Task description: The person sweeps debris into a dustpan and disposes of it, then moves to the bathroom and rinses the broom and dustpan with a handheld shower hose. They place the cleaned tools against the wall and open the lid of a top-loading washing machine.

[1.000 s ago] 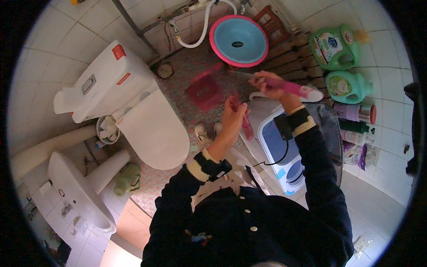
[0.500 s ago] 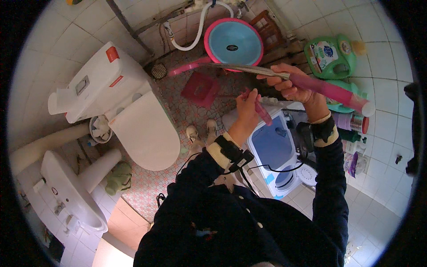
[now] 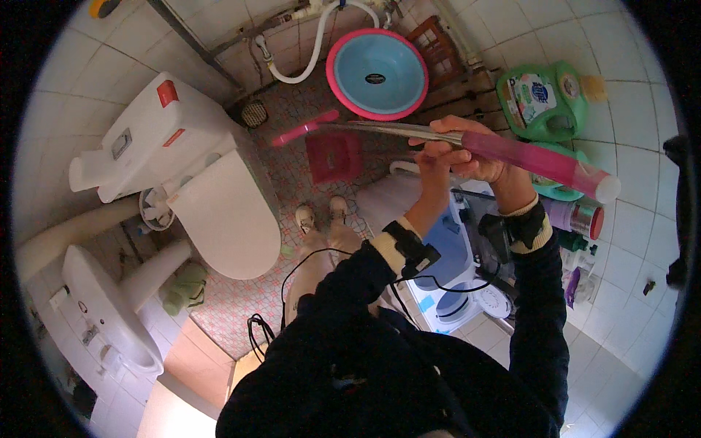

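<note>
Both hands grip the mop: right hand [image 3: 475, 157] clamped on its pink handle [image 3: 540, 162], left hand [image 3: 436, 157] just beside it, on the metal shaft [image 3: 380, 128]; mopping looks not yet begun.

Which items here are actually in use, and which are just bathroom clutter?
In use:
- pink-handled mop, gripped by right hand
- left hand on its metal shaft

Lying about:
- blue basin
- green detergent jug
- toilet
- washbasin
- pink dustpan
</note>
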A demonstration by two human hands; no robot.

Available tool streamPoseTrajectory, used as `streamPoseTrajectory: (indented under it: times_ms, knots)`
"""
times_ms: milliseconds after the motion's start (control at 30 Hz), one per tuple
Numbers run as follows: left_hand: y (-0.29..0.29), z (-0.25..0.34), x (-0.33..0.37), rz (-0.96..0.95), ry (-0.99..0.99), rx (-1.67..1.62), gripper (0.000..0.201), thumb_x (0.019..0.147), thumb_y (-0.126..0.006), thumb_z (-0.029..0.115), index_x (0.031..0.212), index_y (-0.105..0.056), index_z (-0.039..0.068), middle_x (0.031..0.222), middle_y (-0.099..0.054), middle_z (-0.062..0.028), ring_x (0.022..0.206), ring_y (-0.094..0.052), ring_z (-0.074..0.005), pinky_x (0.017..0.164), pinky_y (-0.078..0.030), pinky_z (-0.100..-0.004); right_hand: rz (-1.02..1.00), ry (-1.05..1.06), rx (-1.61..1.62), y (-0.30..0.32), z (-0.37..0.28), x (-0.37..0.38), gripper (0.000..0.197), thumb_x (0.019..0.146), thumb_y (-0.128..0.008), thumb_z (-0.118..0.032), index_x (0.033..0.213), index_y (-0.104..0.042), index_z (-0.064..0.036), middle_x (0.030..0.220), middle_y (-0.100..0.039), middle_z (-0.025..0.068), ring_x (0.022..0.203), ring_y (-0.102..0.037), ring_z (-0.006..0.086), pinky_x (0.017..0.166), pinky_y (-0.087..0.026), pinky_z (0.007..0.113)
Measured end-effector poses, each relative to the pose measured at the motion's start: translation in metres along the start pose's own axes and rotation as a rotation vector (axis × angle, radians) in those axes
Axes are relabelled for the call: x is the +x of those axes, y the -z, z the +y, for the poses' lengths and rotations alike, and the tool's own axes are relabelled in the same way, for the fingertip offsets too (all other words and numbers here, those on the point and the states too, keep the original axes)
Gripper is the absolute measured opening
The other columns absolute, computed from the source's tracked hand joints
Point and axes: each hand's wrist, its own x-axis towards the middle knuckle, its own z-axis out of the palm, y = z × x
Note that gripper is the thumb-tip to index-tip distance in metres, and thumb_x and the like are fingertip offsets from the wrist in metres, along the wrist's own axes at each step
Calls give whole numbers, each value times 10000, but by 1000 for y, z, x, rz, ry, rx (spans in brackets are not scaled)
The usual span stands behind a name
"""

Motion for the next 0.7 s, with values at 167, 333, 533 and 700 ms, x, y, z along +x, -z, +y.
streamPoseTrajectory:
  times_ms: [167, 333, 533, 700]
  knots:
    - [-2, -32, 19, -291, -4, -138, 90, 828, -462, 144, 886, -406, 104, 777, -492, -10, 635, -523, -131, 581, -452, -258, -86, -66, -130, 2, -10, 1, 357, 877, -403, -211, 1062, -388, 94, 708, -428, 84, 499, -457, 148, 340, -391, 229]
    - [-16, -46, 25, 8, 144, -172, 100, 847, -429, 162, 935, -423, 116, 804, -488, 5, 675, -515, -115, 595, -427, -236, 9, -35, -135, 0, -18, -4, 439, 903, -292, -213, 1169, -261, 134, 693, -379, 103, 430, -427, 172, 304, -396, 268]
    - [-37, -71, 27, 185, 333, -297, 148, 867, -401, 198, 996, -443, 139, 877, -482, 28, 777, -498, -104, 675, -389, -244, 37, -80, -171, 0, -29, -6, 435, 904, -290, -227, 1165, -278, 120, 693, -391, 95, 423, -426, 154, 306, -392, 262]
    - [-6, -94, 2, -256, 347, -647, 295, 880, -389, 254, 1162, -393, 165, 1150, -431, 26, 1058, -431, -138, 930, -315, -334, 44, -96, -91, 6, -31, -6, 431, 903, -292, -236, 1163, -294, 107, 699, -398, 94, 421, -416, 148, 312, -384, 253]
